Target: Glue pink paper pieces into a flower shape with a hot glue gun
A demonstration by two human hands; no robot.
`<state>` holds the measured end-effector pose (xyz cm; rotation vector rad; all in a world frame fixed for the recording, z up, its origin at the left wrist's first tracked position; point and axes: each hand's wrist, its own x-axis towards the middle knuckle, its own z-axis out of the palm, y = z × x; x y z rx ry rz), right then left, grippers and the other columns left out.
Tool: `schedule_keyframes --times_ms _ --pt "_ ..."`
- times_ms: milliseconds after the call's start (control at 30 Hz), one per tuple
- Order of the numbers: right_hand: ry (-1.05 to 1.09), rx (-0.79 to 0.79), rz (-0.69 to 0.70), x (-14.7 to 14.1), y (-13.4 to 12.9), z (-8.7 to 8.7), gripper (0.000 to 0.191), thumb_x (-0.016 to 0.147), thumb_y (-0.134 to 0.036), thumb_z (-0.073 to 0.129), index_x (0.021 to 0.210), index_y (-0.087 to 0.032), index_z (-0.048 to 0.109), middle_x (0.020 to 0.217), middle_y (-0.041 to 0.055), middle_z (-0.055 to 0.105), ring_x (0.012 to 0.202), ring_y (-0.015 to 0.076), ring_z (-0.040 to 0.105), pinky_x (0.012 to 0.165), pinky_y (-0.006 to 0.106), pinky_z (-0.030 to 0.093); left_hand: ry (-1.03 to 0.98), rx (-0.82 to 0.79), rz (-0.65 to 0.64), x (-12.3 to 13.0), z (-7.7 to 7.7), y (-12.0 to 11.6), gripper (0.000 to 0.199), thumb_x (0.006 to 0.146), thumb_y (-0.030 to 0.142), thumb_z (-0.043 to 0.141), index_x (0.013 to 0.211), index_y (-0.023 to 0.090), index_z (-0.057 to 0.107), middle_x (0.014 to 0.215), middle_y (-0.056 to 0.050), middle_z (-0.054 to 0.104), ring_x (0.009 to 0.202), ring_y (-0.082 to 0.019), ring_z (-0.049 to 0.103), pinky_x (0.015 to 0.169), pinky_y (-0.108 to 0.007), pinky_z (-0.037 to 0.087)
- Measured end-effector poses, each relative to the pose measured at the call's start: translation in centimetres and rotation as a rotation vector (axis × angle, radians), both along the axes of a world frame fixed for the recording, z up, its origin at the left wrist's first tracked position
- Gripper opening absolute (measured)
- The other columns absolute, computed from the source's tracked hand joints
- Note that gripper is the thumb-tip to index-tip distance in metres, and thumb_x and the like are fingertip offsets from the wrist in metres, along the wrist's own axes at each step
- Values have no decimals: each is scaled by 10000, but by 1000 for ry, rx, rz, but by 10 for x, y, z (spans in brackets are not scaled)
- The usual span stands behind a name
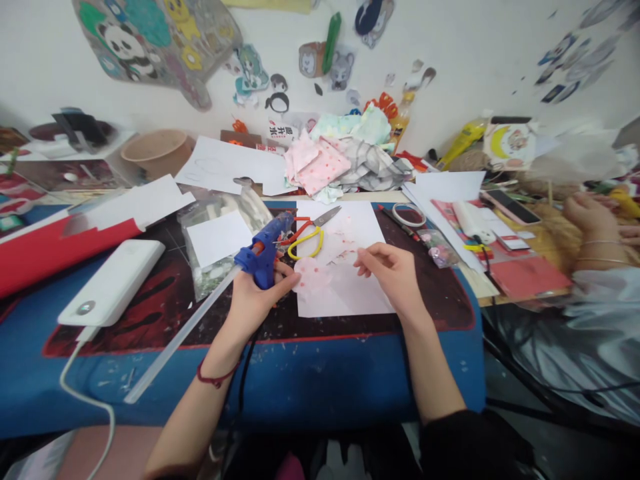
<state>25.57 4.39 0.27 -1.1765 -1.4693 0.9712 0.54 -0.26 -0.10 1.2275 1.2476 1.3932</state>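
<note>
My left hand (255,300) is closed around a blue hot glue gun (263,257). A long translucent glue stick (180,340) sticks out of its back end toward me. The thumb of that hand touches the edge of a pale pink dotted fabric piece (315,279), which lies over a white sheet of paper (345,300). Above the paper's right half is my right hand (387,270), its fingertips pinched together; whatever they hold, if anything, is too small to make out. Small pink-dotted scraps (345,247) lie between the hands. Scissors with red and yellow handles (315,243) rest just beyond.
At left are a white power bank (113,283) and red sheets (60,257). Fabric scraps (320,163) are heaped by the wall. A tape roll (409,215) and a small bag of beads (437,248) lie at right. Farther right, another person's hand (595,220) is visible.
</note>
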Motion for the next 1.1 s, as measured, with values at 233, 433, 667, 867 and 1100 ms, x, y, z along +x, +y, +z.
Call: schedule_keyframes --times_ms 233,433,667,867,1100 --pt "-333 232 4 5 4 -7 123 846 -220 724 964 -219 758 1023 34 749 767 146 660 689 294 521 -15 0 -10 0 0 1 386 748 296 865 1024 182 620 753 26 684 555 -72 520 512 -200 435" --pt "-370 345 -81 -9 -2 -3 346 901 -213 646 564 -194 572 796 38 716 751 169 665 738 330 502 10 -11 2 -1 -1 0 356 747 326 867 969 172 634 760 8 677 586 -88 548 496 -198 441" --pt "-376 367 -5 8 2 0 263 918 -151 617 1096 -266 774 1175 54 720 1046 192 688 895 360 534 24 14 29 -1 -1 0 382 739 314 876 1011 189 639 758 18 680 599 -93 563 521 -204 453" --pt "-283 367 1 7 1 -4 151 950 -273 647 919 -260 794 1042 35 767 971 187 711 854 347 534 12 -4 38 -3 -5 1 384 735 303 877 1030 187 661 765 19 682 592 -89 556 546 -214 452" --pt "-415 418 -106 5 11 -13 504 974 -235 541 474 -224 602 927 37 793 926 221 684 896 418 498 0 -16 43 -1 -3 0 408 727 305 880 1044 190 650 772 21 688 587 -96 551 547 -223 450"
